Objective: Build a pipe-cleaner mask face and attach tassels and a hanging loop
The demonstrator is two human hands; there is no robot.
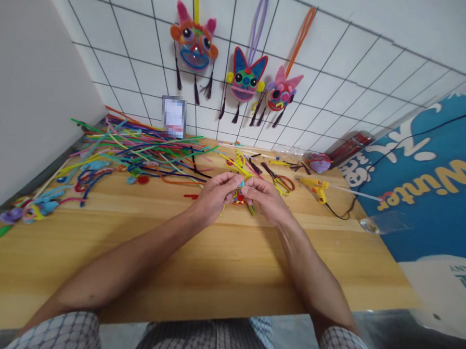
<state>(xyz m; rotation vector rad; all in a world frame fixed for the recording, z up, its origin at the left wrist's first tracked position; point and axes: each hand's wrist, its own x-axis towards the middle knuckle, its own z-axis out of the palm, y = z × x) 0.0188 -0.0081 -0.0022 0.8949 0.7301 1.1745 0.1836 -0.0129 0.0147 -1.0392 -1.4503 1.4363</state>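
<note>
Both hands meet over the wooden table (221,257), fingertips close together. My left hand (220,190) and my right hand (263,197) pinch a small light-blue piece of pipe cleaner (241,184) between thumbs and forefingers. Just below the fingertips lies a colourful round craft piece (239,198) with red and yellow parts, partly covered by the hands. A yellow pipe cleaner (237,167) sticks out beyond the fingers. To the right of my right hand rest scissors (281,182) with orange and yellow handles.
Many loose pipe cleaners (148,149) pile up at the back left. A yellow glue gun (314,189) with a cord lies at right, near a red flask (351,148). Several decorated mask ornaments, one with blue ears (246,79), hang on the wall grid. A phone (173,116) leans there.
</note>
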